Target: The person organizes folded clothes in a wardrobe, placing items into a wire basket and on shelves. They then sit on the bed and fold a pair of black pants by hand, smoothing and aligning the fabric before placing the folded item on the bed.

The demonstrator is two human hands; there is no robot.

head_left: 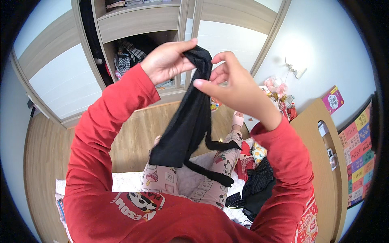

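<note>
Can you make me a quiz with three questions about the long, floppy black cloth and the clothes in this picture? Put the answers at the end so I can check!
1. True or false: the left hand and right hand both touch the long, limp black cloth.
2. Pick one: the crumpled dark cloth garments lie on the person's (a) left or (b) right.
3. Fill in: with printed pale pink trousers, the person wears a ____ long-sleeved cloth top.

Key: 1. True; 2. b; 3. red
</note>
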